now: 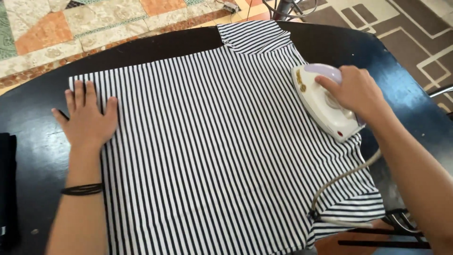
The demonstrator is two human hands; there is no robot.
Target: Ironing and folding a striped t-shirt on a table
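A black-and-white striped T-shirt [212,141] lies spread flat on a dark table [42,156]. My left hand [87,118] rests flat, fingers apart, on the shirt's left edge, pressing it down. My right hand [354,92] grips the handle of a white and lilac electric iron [318,106], which sits sole-down on the shirt's right shoulder area, nose pointing toward the collar side. The iron's grey cord [342,177] trails down across the shirt's lower right sleeve.
A dark folded cloth [7,189] lies at the table's left edge. Black metal bars and cable [391,226] show at the lower right. Patterned tile floor [71,23] lies beyond the table's far edge, with a metal stand base [283,7] at the top.
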